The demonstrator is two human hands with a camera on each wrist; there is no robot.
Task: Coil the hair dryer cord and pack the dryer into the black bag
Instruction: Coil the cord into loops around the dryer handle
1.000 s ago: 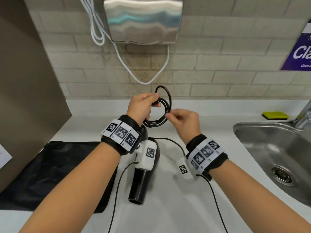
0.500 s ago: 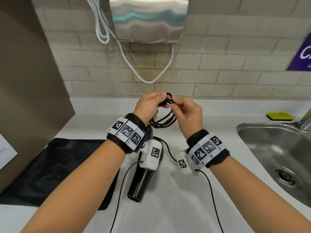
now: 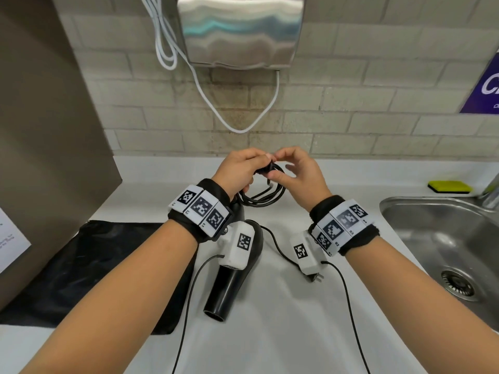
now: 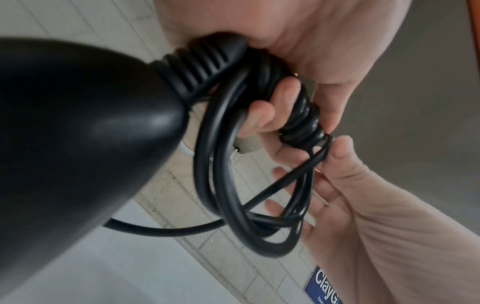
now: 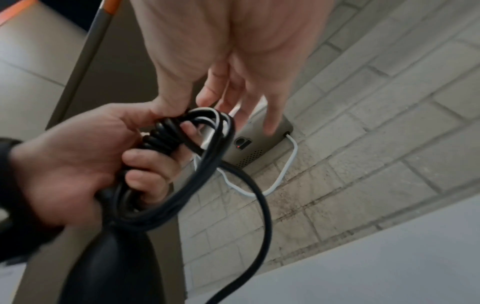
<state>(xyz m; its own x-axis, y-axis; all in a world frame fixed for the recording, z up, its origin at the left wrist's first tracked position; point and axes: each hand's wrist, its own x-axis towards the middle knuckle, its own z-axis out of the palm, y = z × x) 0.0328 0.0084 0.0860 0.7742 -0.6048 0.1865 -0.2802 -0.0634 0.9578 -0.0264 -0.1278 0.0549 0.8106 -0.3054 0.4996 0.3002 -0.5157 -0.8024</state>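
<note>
Here the left hand grips the springy, slippery-looking cord coils beside the dryer, while the right hand pinches one loop; the bundle seems best held at that gathered end, bag lying below the left wrist.

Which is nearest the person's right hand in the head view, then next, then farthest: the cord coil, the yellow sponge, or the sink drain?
1. cord coil: at the right hand, fingertips on it.
2. yellow sponge: right, by the wall.
3. sink drain: lower right, in the basin.

The wristband hides the hair dryer handle (purple sign cropped rightward).
</note>
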